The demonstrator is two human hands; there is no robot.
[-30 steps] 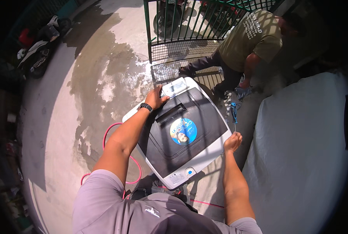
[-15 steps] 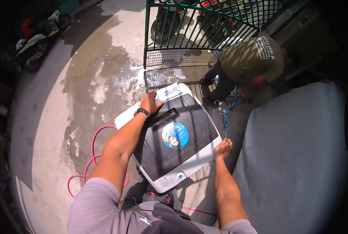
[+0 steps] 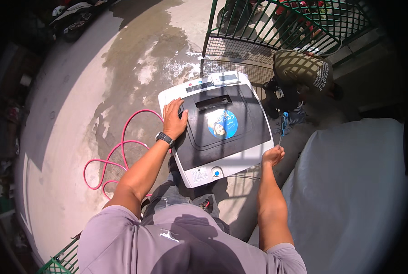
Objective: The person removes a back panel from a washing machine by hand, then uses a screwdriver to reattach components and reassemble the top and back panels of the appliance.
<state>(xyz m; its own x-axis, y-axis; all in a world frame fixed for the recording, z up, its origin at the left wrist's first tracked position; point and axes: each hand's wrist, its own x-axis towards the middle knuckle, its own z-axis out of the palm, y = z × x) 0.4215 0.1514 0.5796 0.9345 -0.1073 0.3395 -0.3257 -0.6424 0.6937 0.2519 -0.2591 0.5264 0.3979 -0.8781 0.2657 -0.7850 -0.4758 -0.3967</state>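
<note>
Sunlit concrete ground (image 3: 76, 118), darkened by a wet patch (image 3: 137, 61), runs out to a green gate (image 3: 237, 49). Right in front of you is the washing machine (image 3: 204, 153), lid down, a round blue sticker (image 3: 222, 124) on top; its base is hidden from view.

Your left hand (image 3: 174, 121) lies over the machine's left edge, fingers reaching onto the lid and thumb apart. Your right hand (image 3: 273, 155), at the opposite edge, is curled around the shaft of a screwdriver (image 3: 284, 122), blue handle pointing away from you; whether those fingers also press the casing, you can't tell.

Steadying the machine from both sides looks like the step in hand. Your next move would call for even support left and right, and for minding the screwdriver, since it probably limits your right grip. A pink hose (image 3: 142, 111) loops on your left; a co-worker (image 3: 300, 71) bends beyond the far right corner.
</note>
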